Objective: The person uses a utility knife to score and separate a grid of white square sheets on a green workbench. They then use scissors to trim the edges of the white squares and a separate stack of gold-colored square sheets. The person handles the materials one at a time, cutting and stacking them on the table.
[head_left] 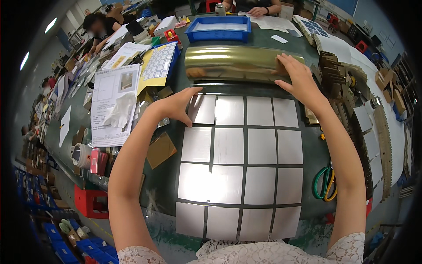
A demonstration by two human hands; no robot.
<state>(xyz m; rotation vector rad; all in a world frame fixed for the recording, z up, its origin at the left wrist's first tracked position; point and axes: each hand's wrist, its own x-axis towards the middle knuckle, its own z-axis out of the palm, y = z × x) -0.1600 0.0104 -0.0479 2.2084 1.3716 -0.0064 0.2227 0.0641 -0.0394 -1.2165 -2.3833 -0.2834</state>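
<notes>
head view, and your left hand (175, 105) is at the far left corner of the grid, thumb and fingers spread wide, tips beside the left edge of a square; they look to be touching it, clenched on nothing. over on the right, your right hand (300, 80) is loosely spread too, thumb and fingers at the right end of the roll (237, 60); whether they press on it, you can't tell from here.

and what a shine on that roll: glossy gold-green, lying crosswise on the worktop (314, 145), just beyond the grid. below it, pale, smooth squares (262, 146) sit in rows with narrow dark gaps, glare bleaching the left of the third row.

now the count: one roll, sixteen squares, four rows of four. two hands of yours in play. one brown square piece (161, 150) by your left forearm, one blue tray (217, 36) past the roll, and scissors (325, 182) with green and yellow handles to the right of the grid.
</notes>
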